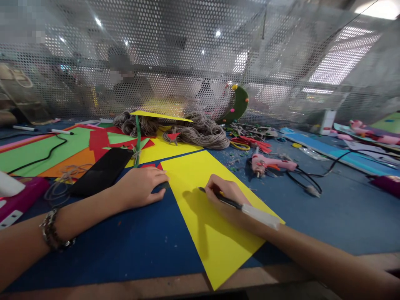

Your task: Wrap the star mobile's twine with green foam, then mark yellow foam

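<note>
A yellow sheet (218, 250) lies slantwise on the blue table, its near corner reaching past the front edge. My right hand (226, 192) rests on the sheet and is closed round a dark pen (228, 201) with a whitish rear part; the tip points left, just above or on the paper. Left of the sheet, my left hand (145, 186) lies on the table, its fingers curled over a small dark object (161, 186) that is mostly hidden. A black phone-like slab (103, 171) lies behind my left wrist.
Coiled grey cord (203, 133) sits behind the sheet. Green, red and orange papers (68, 146) spread at the left. A pink glue gun (271, 162) with a black cable lies to the right. Blue boards (337, 154) are farther right, and a perforated metal screen (187, 54) stands behind.
</note>
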Action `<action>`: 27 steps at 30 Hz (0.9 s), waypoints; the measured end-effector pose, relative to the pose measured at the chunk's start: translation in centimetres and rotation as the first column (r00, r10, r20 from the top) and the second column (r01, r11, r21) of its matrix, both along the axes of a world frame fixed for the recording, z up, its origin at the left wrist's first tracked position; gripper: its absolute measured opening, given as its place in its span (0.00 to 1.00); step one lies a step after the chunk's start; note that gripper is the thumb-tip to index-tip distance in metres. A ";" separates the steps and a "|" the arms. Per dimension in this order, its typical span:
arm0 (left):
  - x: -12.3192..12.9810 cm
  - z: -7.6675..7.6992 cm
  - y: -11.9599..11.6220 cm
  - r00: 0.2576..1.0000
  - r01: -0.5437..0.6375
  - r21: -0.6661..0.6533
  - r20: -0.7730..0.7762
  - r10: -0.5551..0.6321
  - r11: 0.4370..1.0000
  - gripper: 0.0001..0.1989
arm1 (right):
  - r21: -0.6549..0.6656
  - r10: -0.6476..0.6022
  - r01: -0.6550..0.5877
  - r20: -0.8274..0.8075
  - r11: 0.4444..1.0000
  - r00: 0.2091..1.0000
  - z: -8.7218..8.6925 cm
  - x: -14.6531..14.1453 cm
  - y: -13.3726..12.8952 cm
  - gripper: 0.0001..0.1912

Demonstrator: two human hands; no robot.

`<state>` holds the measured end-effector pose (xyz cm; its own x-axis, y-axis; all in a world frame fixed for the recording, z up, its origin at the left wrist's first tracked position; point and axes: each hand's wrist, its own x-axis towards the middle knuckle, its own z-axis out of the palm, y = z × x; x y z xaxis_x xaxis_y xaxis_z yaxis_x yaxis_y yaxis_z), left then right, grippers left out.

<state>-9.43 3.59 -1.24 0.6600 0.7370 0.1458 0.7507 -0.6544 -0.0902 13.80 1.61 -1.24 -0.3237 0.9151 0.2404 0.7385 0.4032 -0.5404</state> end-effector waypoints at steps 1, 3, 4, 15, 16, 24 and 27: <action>0.0 0.0 0.0 1.000 0.002 0.002 0.001 -0.002 1.000 0.16 | -0.003 -0.008 0.008 0.003 1.000 1.000 0.1 0.1 -0.2 0.06; 0.0 0.0 0.0 1.000 0.005 0.006 0.001 -0.005 1.000 0.16 | -0.027 0.003 -0.002 0.022 1.000 1.000 0.2 0.4 -0.5 0.05; 0.0 0.0 0.0 1.000 0.006 0.008 0.002 -0.006 1.000 0.16 | -0.041 0.019 -0.018 0.032 0.999 0.999 0.2 0.5 -0.6 0.05; -0.1 -0.2 0.1 1.000 0.016 0.002 0.000 -0.016 1.000 0.17 | 0.058 0.013 -0.014 0.024 0.998 1.000 -0.5 1.1 -2.9 0.06; -0.1 -0.2 0.1 1.000 0.013 0.002 -0.001 -0.013 1.000 0.17 | 0.056 0.010 -0.012 0.027 0.998 1.000 -0.4 1.2 -3.2 0.06; -0.1 -0.3 0.1 1.000 0.006 0.006 0.002 -0.006 1.000 0.17 | -0.002 0.025 -0.025 0.029 1.000 0.999 -0.3 1.8 -5.6 0.05; -0.2 -0.5 0.1 1.000 0.010 0.010 0.006 -0.010 1.000 0.17 | 0.003 0.024 -0.024 -0.002 1.000 1.000 -0.4 1.8 -6.8 0.06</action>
<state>-9.61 3.71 -1.70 0.6665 0.7288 0.1571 0.7446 -0.6610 -0.0924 15.62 -5.15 -1.61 -0.3450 0.9064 0.2438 0.7272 0.4224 -0.5411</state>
